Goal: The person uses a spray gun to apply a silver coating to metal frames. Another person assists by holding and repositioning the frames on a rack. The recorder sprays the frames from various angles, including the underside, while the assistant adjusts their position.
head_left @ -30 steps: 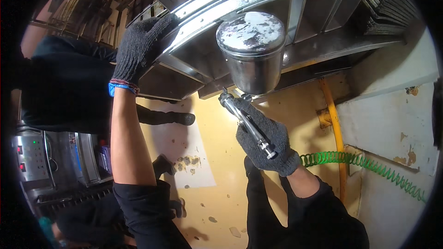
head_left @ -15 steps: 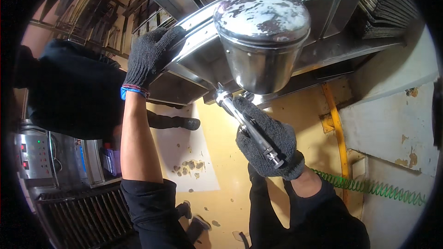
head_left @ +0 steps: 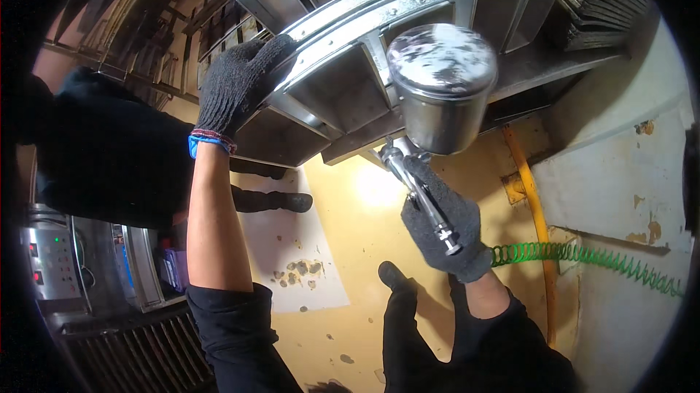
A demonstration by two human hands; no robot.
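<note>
My left hand [head_left: 239, 83], in a dark knit glove, grips the riveted rim of a curved row of steel trays [head_left: 335, 94] at the top of the view. My right hand [head_left: 445, 222], gloved the same way, is closed round the handle of a metal spray gun [head_left: 426, 203]. The gun's steel cup [head_left: 441, 127], its lid mottled white, stands in front of the trays, partly hiding them. A green coiled hose [head_left: 554, 254] runs from near my right hand off to the right.
Another person in dark clothing [head_left: 109, 145] stands at the left. Below are a control box [head_left: 51, 262] with lit buttons and a dark slatted grate [head_left: 138, 349]. A yellow pipe [head_left: 532, 203] runs along the pale wall [head_left: 612, 196] at right. Stacked plates [head_left: 605, 3] sit top right.
The spray gun and my right hand have shifted to the right. My left hand keeps hold of the tray rim, sitting a little farther right in the picture than a second ago.
</note>
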